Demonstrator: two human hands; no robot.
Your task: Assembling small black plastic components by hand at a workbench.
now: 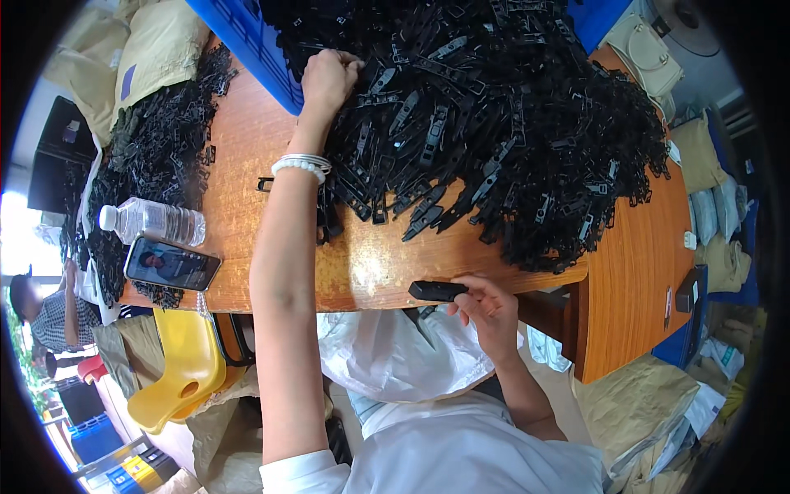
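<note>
My left hand is stretched far forward to the left side of a big heap of black plastic clip-like parts. Its fingers are curled in at the heap, and whatever they grip is hidden. Close to the table's front edge, my right hand pinches a dark, elongated plastic piece between thumb and fingers. Under that piece, a white plastic bag spreads over my lap, with some black parts showing near its top.
A blue crate leans behind the heap. On the left of the wooden table are a clear bottle, a propped phone and another pile of black parts. A yellow chair stands left; sacks lie right.
</note>
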